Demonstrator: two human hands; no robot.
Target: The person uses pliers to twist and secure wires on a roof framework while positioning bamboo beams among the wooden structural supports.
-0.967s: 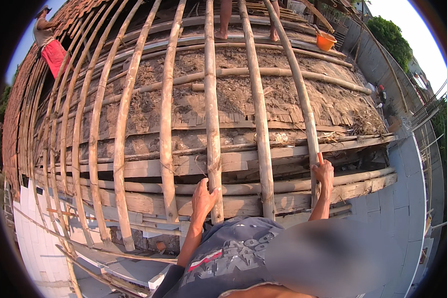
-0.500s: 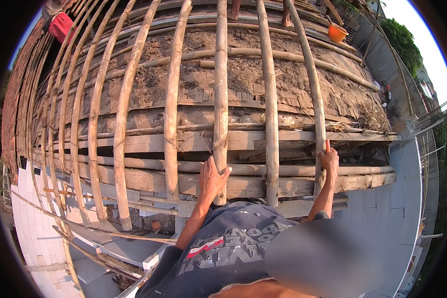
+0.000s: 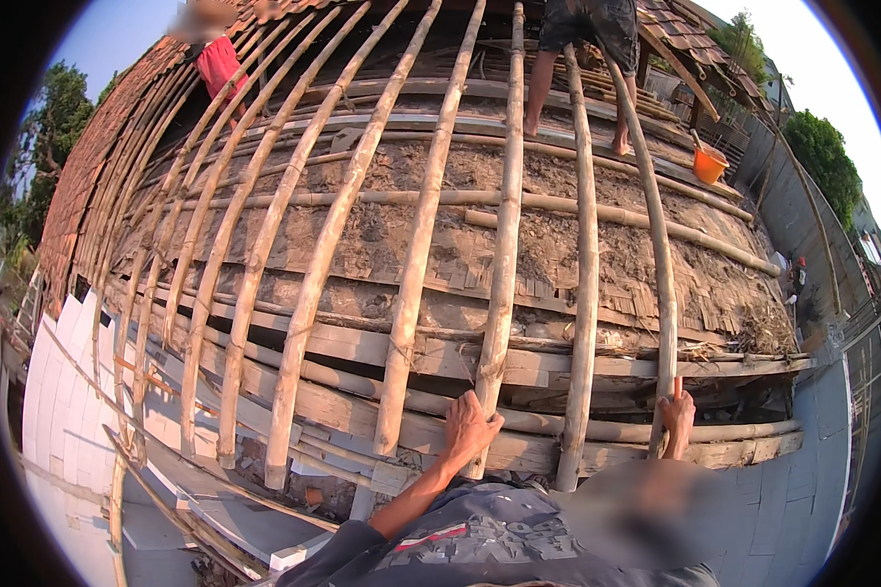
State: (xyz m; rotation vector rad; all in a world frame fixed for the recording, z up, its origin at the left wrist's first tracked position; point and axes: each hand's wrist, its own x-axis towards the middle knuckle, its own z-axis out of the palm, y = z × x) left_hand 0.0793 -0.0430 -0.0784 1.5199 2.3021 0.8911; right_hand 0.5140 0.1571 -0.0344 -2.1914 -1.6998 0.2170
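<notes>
My left hand (image 3: 470,430) grips the lower part of a middle bamboo pole (image 3: 502,293), fingers curled at its side and thumb across it. Farther right, my right hand (image 3: 677,421) is wrapped round another upright bamboo pole (image 3: 656,245), with a slim orange object (image 3: 677,386) showing above the fingers; what it is, I cannot tell. Both poles lie over crosswise bamboo and a weathered wooden beam (image 3: 519,448). Between my hands lies another pole (image 3: 582,293).
Two co-workers are up the roof: one in red (image 3: 220,68) at left, one in dark shorts (image 3: 587,24) above. An orange bucket (image 3: 710,164) sits upper right. Old matting and debris (image 3: 636,284) underlie the poles. Red tiles (image 3: 93,196) border the left; white blockwork (image 3: 64,391) lies below.
My view has tilted, bringing more of both co-workers into the top and shifting my hands lower in the picture. Both hands remain on their poles.
</notes>
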